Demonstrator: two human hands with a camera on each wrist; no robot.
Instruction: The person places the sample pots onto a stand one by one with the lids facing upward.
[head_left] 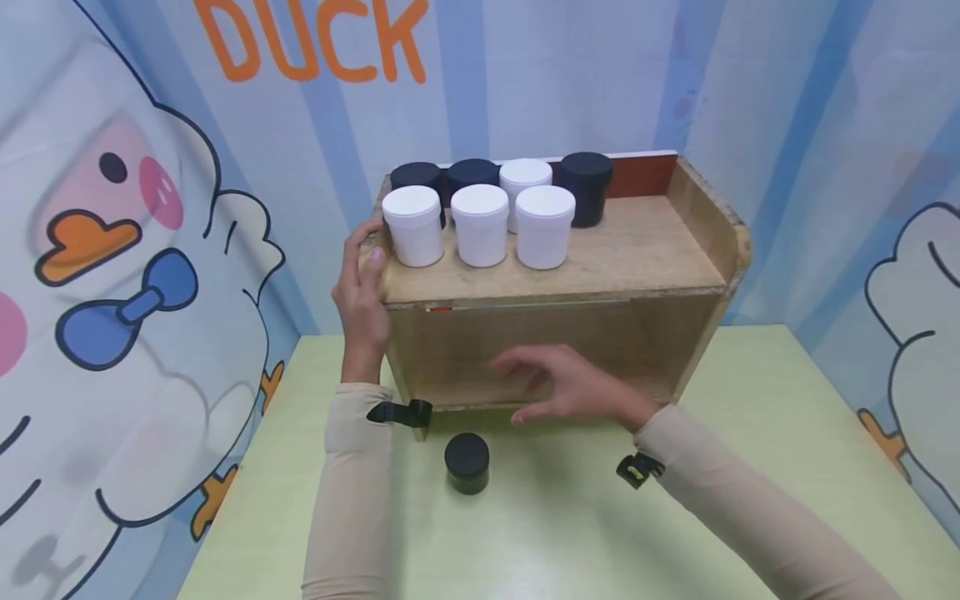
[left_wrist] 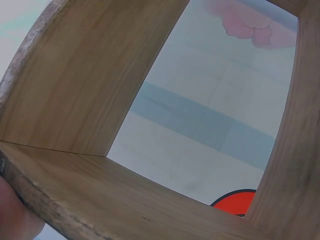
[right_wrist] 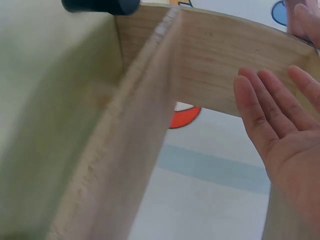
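Black jar (head_left: 467,463): I see it standing alone on the green table (head_left: 570,533), just below my right fingertips and apart from them, in front of the wooden shelf (head_left: 555,275).
Right hand (head_left: 566,387): I have it hovering with fingers straight and spread, holding nothing, palm turned toward the shelf's lower opening.
Left hand (head_left: 362,287): I have it on the shelf's left edge, thumb at the top corner and fingers wrapped round the side board, bracing it.
Jars on top: three white jars (head_left: 480,223) in front, two black ones (head_left: 444,177), one white and one taller black jar (head_left: 586,187) behind, all off beyond my left fingertips.
Risk, shelf: if my left hand pulls or tilts the frame, I judge the packed rows could slide or topple, the front white jars first.
Risk, lone jar: my right wrist hangs close above it; a careless drop of the forearm could knock it over or roll it off the table.
Risk, reach: lifting that jar to the top past the shelf's front edge could clip the lip.
Head view only: it gives me both hands, the jar count and the whole layout.
Right wrist view only: it shows my open palm (right_wrist: 287,135) plainly and the jar (right_wrist: 100,5) at the frame's top.
Left wrist view only: it shows the shelf's hollow inside (left_wrist: 100,100) and a sliver of skin at the corner; I cannot tell the finger pose from it.
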